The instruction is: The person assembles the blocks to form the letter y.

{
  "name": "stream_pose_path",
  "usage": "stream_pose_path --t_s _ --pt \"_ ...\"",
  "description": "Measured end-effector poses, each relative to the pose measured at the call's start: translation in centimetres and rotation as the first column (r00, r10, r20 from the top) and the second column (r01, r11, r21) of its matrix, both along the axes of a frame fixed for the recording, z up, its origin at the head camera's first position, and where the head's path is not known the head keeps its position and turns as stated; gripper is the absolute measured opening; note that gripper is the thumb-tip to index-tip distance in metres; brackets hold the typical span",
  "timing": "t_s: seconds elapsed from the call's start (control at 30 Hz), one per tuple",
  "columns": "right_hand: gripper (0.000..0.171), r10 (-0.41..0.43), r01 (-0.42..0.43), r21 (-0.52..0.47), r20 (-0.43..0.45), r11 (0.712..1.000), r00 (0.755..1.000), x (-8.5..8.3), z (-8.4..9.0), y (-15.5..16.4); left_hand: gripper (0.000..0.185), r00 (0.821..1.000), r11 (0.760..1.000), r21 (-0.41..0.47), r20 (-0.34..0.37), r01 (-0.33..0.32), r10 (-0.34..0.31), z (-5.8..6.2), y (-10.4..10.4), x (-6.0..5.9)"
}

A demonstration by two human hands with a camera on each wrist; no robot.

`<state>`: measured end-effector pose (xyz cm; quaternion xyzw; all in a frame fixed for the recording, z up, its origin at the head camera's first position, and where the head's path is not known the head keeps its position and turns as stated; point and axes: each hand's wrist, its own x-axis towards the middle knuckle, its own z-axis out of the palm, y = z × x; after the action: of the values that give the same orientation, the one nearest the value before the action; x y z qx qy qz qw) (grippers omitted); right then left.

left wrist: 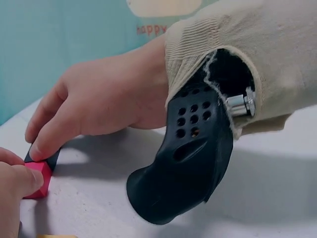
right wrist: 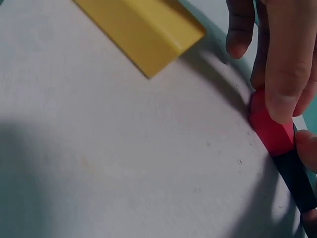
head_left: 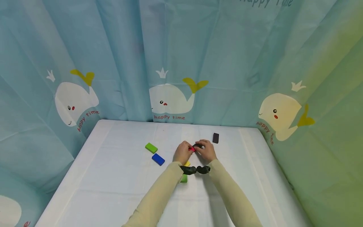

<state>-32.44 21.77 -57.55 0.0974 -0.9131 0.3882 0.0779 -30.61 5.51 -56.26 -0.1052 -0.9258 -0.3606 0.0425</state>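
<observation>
Close together on the white table, both hands work at two small blocks set end to end. My left hand [head_left: 182,153] pinches a red block [right wrist: 272,129], its thumb over the block's near side. Against that block's end lies a black block [right wrist: 296,181], held by the thumb and fingers of my right hand [head_left: 207,151]. In the left wrist view the right hand [left wrist: 101,94] reaches down over the black block, partly covering it. A yellow block [right wrist: 148,34] lies beside the left hand, mostly behind its wrist in the head view.
Left of the hands lie a light green block [head_left: 151,148] and a blue block [head_left: 158,159]. A second black block [head_left: 216,138] is beyond the right hand. A green block [head_left: 184,178] shows partly under the left forearm. A whale-printed curtain [head_left: 227,104] surrounds the table [head_left: 113,189].
</observation>
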Motion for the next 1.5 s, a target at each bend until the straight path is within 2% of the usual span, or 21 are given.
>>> stream_pose_path --t_s 0.13,0.23,0.37,0.5,0.6,0.73,0.83,0.93,1.13,1.33,1.4,1.5 --pt "0.034 0.030 -0.029 -0.013 0.013 0.999 0.999 -0.1 0.5 0.7 0.011 1.000 1.000 -0.008 0.003 0.007 -0.007 0.3 0.1 0.1" --pt "0.035 0.013 -0.013 -0.060 0.010 0.998 1.000 -0.5 0.9 1.6 0.011 1.000 1.000 -0.001 -0.006 0.005 -0.005 0.5 0.1 0.1" --pt "0.034 -0.079 0.075 -0.099 -0.035 0.992 0.996 -1.3 1.3 3.3 0.011 1.000 1.000 0.011 -0.004 0.000 0.000 0.7 0.0 0.2" --pt "0.033 -0.184 0.172 -0.110 -0.109 0.979 0.977 -2.0 1.7 5.4 0.011 1.000 1.000 0.019 0.019 0.004 -0.005 0.7 -0.1 0.2" --pt "0.037 -0.210 0.203 -0.064 -0.115 0.977 0.971 -2.3 2.1 6.8 0.012 1.000 1.000 0.019 0.030 0.003 -0.003 0.7 -0.1 0.1" --pt "0.048 -0.177 0.179 0.081 -0.035 0.980 0.984 -2.3 2.2 8.0 0.012 0.999 1.000 0.020 0.033 -0.004 0.003 0.6 -0.1 -0.1" --pt "0.054 -0.160 0.151 0.180 0.039 0.972 0.986 -2.3 2.0 8.4 0.013 0.999 1.000 0.027 0.039 -0.006 0.005 0.6 0.0 -0.2" --pt "0.055 -0.165 0.142 0.242 0.077 0.960 0.983 -2.2 1.4 8.6 0.013 0.999 1.000 0.029 0.044 -0.007 0.005 0.6 0.0 -0.3" --pt "0.053 -0.218 0.202 0.243 0.040 0.949 0.975 -2.0 0.1 8.4 0.011 0.999 1.000 0.011 0.037 -0.015 0.014 0.7 0.2 -0.1" --pt "0.048 -0.344 0.347 0.166 -0.049 0.923 0.938 -1.2 -0.4 7.3 0.011 0.999 1.000 0.014 0.035 -0.010 0.010 0.4 0.2 0.0" --pt "0.048 -0.340 0.349 0.148 -0.081 0.925 0.937 -1.1 -0.5 7.2 0.011 1.000 1.000 0.014 0.025 -0.007 0.006 0.5 0.1 0.1" --pt "0.055 -0.275 0.283 0.195 -0.068 0.939 0.959 -1.5 -0.4 7.5 0.011 1.000 1.000 0.010 0.021 -0.006 0.006 0.5 0.1 0.1"
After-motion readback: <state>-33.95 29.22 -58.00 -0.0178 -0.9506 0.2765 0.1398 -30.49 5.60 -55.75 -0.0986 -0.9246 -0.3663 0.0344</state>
